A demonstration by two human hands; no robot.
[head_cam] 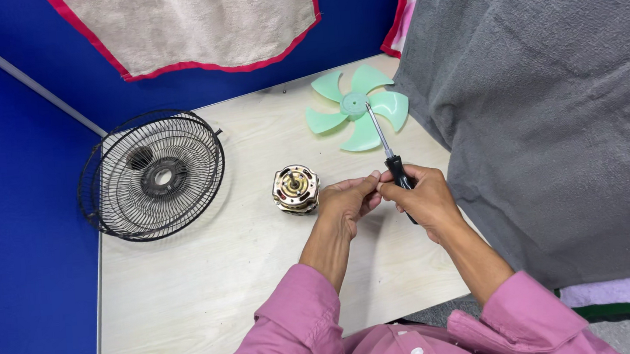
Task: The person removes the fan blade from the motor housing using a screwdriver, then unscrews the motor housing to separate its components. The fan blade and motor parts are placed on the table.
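Observation:
My right hand (424,199) grips the black handle of a screwdriver (391,160), whose metal shaft points up and away toward the green fan blade (358,107). My left hand (348,200) is closed, its fingertips meeting my right hand at the handle; whether it pinches something small I cannot tell. A brass-coloured fan motor (296,189) stands on the table just left of my left hand.
A black wire fan guard (154,175) lies at the table's left side. The pale wooden table (190,296) is bordered by a blue wall, a grey cloth (547,109) on the right and a beige towel (193,23) hanging behind.

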